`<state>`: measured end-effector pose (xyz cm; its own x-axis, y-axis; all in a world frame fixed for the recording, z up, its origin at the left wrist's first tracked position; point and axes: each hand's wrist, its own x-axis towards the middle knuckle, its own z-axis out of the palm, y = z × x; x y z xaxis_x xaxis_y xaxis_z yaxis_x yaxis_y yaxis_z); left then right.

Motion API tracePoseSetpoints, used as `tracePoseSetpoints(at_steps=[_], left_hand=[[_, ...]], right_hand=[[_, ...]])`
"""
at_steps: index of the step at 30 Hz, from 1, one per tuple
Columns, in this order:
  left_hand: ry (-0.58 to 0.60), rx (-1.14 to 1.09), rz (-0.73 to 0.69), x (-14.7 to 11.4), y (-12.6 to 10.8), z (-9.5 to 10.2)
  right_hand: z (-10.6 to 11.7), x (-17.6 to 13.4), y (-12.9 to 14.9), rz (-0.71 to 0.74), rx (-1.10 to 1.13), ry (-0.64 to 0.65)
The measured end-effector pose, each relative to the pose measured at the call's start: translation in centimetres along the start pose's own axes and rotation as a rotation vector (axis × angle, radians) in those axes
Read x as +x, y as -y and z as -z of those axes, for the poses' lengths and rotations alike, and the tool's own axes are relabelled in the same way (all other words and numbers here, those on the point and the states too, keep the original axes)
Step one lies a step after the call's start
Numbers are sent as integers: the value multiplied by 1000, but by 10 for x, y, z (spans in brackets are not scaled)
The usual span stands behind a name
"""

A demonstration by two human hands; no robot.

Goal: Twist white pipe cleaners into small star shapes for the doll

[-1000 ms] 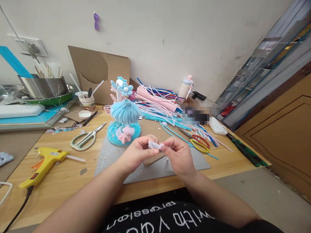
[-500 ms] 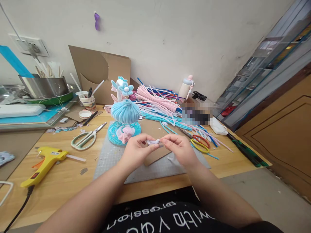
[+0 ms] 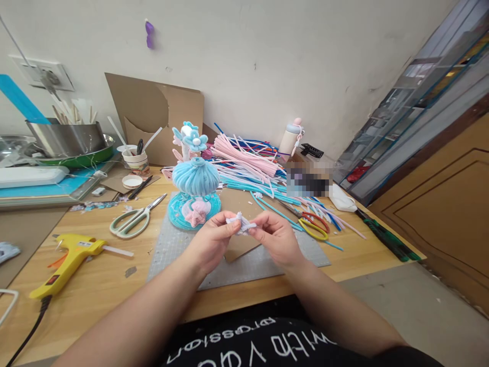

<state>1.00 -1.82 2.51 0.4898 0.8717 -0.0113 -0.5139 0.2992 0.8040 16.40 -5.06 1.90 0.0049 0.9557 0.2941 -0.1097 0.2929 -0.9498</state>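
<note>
Between the fingertips of both hands is a small pale lilac pipe-cleaner piece (image 3: 241,223), star-like in outline, partly hidden by the fingers. My left hand (image 3: 216,239) pinches its left side, thumb on top. At its right end, the thumb and forefinger of my right hand (image 3: 278,238) grip a tip. Just behind my left hand stands a blue shell-shaped pipe-cleaner ornament (image 3: 196,177) with blue flowers on top and a pink starfish (image 3: 197,213) on its round base. Below the hands lie a piece of brown cardboard (image 3: 239,250) and a grey cutting mat (image 3: 225,278).
Left on the table are a yellow glue gun (image 3: 71,260) and pale-handled scissors (image 3: 132,221). Yellow-and-red-handled scissors (image 3: 314,228) lie to the right. Behind is a heap of pipe cleaners (image 3: 248,158), with a bottle (image 3: 291,136) near the wall.
The lilac piece has been turned between my fingers, and more of its star-like shape shows. My left hand has shifted slightly left. The ornament and tools stay in place.
</note>
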Motion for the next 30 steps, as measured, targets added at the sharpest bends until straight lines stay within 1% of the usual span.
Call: tracePoseSetpoints(at_steps=[2,3,7,9,11,13,15,18,20,21,23,24,26,27,28,30], left_hand=[[2,-1,-9,-1,-1,-2],[6,3,-12,-2,-2,-4],[52,54,-26,-5,-2,-8],[31,86,-52,-6,1,-9],[-34,122,-99,-4,4,-8],[-104,186,-147,-3,7,-6],[-155,294,-184,-2,6,-5],[-224,583,-261,-3,1,-5],[-226,822,-329,-4,-4,-6],[-193,927,-356,-5,-6,-6],[-103,1077,-353,-5,-10,-5],[-54,1124,-323,-5,-11,-4],[45,1149,-210,-5,-13,-2],[105,1121,-127,-5,-14,0],[175,1062,-32,-4,-16,2],[320,871,161,-4,-18,5]], right_hand=[[-4,-2,-5,10,35,-89],[-6,-2,-7,12,53,-111],[-9,-4,-8,13,139,-120],[-12,-6,-7,10,144,-122],[-15,-8,-7,12,58,-145],[-18,-11,-5,45,-121,-169],[-18,-13,-1,123,-397,-165],[-11,-13,10,286,-900,-95],[-4,-12,21,347,-1137,-22],[-1,-11,27,351,-1203,26],[6,-8,37,331,-1270,147],[9,-6,41,311,-1281,214],[15,-1,47,241,-1244,337],[18,1,48,178,-1176,391],[21,4,48,92,-1063,455],[25,9,46,-125,-718,593]])
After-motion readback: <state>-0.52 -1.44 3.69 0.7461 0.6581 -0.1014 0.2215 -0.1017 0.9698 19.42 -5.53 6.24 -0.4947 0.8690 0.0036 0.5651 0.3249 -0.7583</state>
